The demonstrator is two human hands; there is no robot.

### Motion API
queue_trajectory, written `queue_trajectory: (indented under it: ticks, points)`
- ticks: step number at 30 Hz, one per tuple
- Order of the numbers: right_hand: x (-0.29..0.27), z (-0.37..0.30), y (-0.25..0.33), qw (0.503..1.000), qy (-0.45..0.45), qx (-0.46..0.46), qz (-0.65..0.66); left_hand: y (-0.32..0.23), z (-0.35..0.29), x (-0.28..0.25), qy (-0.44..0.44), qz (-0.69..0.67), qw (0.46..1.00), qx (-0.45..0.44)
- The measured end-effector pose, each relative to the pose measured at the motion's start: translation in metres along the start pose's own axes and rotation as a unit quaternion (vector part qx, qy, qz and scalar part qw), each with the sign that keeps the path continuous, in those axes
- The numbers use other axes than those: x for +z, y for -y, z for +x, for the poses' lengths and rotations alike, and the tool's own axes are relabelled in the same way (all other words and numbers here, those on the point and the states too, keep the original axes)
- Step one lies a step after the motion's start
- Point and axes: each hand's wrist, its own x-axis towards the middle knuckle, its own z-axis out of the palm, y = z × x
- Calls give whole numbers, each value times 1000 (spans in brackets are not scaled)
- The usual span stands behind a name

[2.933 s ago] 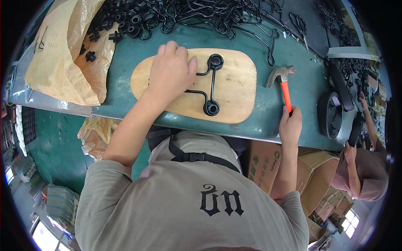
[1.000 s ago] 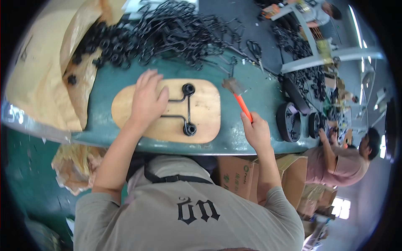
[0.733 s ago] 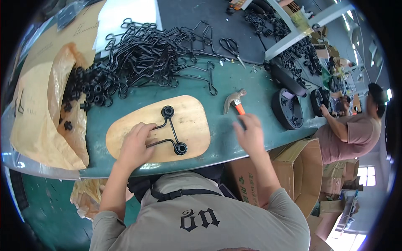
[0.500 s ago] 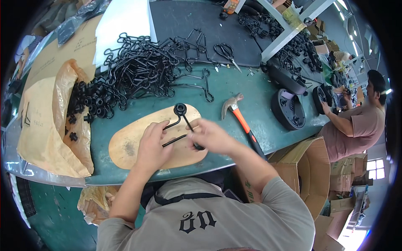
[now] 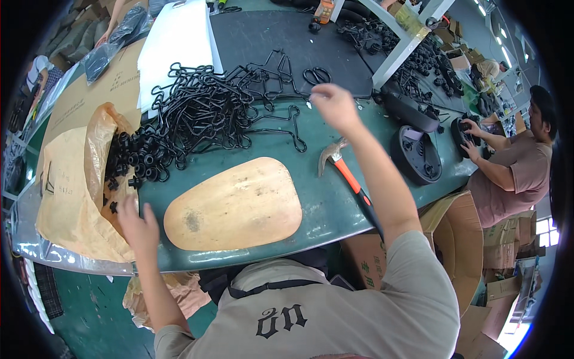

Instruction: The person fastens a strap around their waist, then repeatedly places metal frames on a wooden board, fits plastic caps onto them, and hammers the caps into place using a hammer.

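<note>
My left hand (image 5: 140, 226) is over the edge of the brown paper bag (image 5: 75, 188), fingers apart, with nothing visible in it. Small black round fittings (image 5: 140, 157) spill from the bag's mouth beside it. My right hand (image 5: 337, 109) reaches far out beside the scissors (image 5: 317, 75), covering their blades. Its fingers are blurred, so whether they hold anything is unclear. Left of it lies a tangled heap of bent black metal rods (image 5: 206, 110). The pale wooden board (image 5: 233, 203) lies bare in front of me.
A claw hammer (image 5: 351, 179) with an orange and black handle lies right of the board. Black oval housings (image 5: 415, 154) stand farther right. An open cardboard box (image 5: 457, 239) is below the table's edge. A co-worker (image 5: 508, 158) handles a black part at right.
The bent rod with the round fitting has left my hands and the board. My left hand moved left to the bag; my right hand moved up and right, toward the scissors.
</note>
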Motion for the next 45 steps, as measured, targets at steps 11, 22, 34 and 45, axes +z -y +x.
queue_trajectory:
  ticks: [11,22,34,45]
  points:
    - [88,-52,-17,946,94,-154,-268,83,22,32,94,53,980,-166]
    - [44,-137,90,959,76,-244,-120,152,9,48,19,146,971,-191]
    - [116,-186,120,936,208,-274,71,-114,1,3,74,-249,945,200]
    - [69,-209,67,979,168,-59,104,-143,-12,30,58,-140,974,170]
